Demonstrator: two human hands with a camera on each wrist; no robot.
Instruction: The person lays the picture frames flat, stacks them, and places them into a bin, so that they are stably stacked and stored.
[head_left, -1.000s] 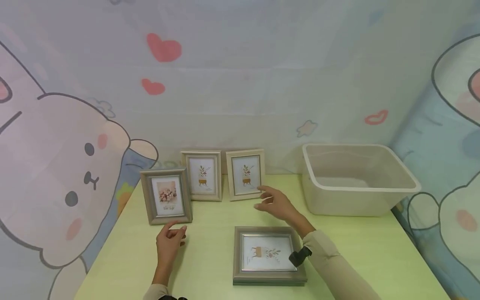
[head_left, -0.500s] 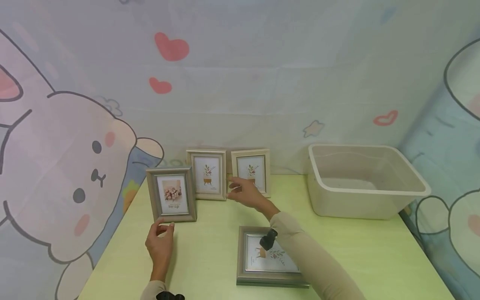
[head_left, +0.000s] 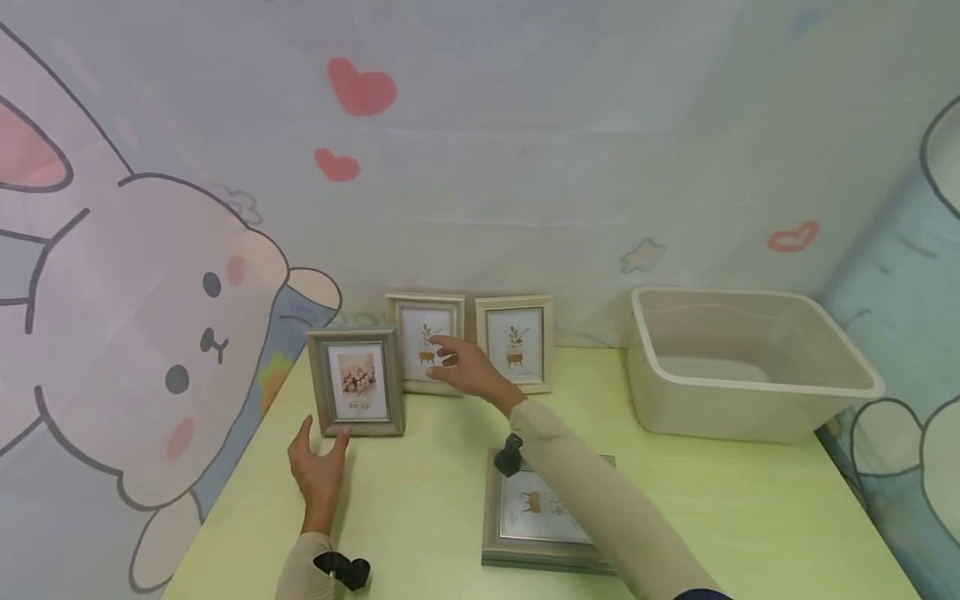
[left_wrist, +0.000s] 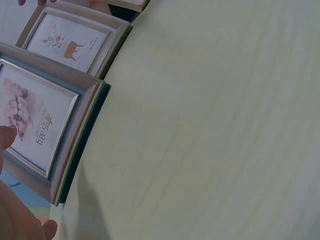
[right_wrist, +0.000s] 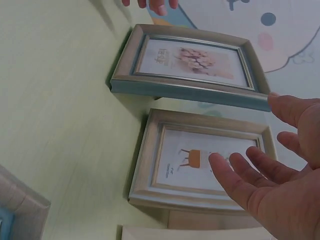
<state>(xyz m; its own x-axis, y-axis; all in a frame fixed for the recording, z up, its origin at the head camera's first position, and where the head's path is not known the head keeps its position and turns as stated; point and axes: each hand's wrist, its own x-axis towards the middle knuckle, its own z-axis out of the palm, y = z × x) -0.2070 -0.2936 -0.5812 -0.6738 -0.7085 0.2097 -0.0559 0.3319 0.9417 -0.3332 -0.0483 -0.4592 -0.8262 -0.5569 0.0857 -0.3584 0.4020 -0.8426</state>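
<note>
A grey-brown picture frame (head_left: 358, 382) with a flower picture stands upright at the left of the table. My left hand (head_left: 318, 471) is just in front of its lower left edge, thumb and fingers spread, holding nothing. Behind it stands a lighter picture frame (head_left: 412, 329) with a plant-pot picture. My right hand (head_left: 468, 372) hovers before that one, its fingers parted and nothing gripped. In the right wrist view, the right thumb reaches the top corner of the flower frame (right_wrist: 190, 65); whether it touches is unclear. A cream picture frame (head_left: 514, 337) stands further right.
Another grey-brown picture frame (head_left: 517, 546) lies flat near the front, partly hidden by the right sleeve (head_left: 600, 500). An off-white plastic tub (head_left: 735, 408) stands at the back right. Behind the yellow-green table (head_left: 720, 517) hangs a cartoon backdrop (head_left: 570, 167).
My right hand has moved left, from beside the cream frame to before the lighter one. My left hand has spread its fingers near the flower frame. The head view has shifted slightly.
</note>
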